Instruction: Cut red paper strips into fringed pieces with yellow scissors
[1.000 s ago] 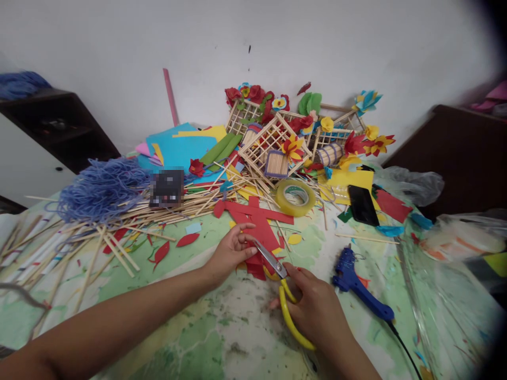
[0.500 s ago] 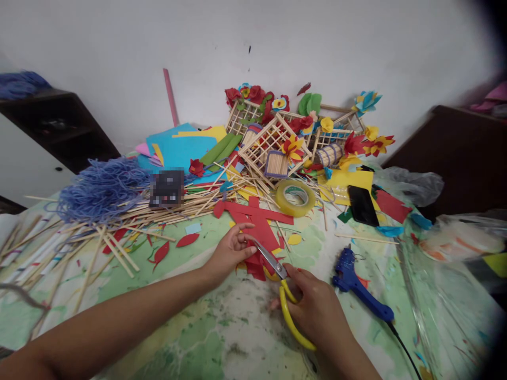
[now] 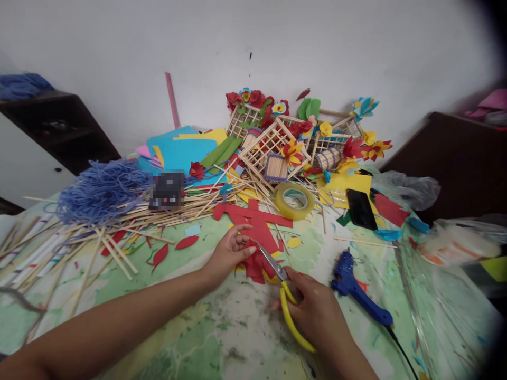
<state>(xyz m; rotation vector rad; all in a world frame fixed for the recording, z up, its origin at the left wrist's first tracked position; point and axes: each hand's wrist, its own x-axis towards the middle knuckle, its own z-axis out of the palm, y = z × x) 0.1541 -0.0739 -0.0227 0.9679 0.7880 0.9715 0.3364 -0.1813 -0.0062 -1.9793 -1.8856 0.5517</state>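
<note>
Working over a paint-stained table (image 3: 233,338), the person has a heap of wooden sticks (image 3: 119,227) and a tangle of blue yarn (image 3: 103,192) off to the left, with a roll of clear tape (image 3: 295,200) farther ahead. A blue glue gun (image 3: 356,290) lies just beside the right hand (image 3: 317,311), which closes firmly around yellow-handled scissors (image 3: 289,319). Their steel blades (image 3: 273,262) reach into a red paper cutout (image 3: 257,258) lying on the table. The left hand (image 3: 229,253), fingers spread apart, sits against the cutout's edge.
</note>
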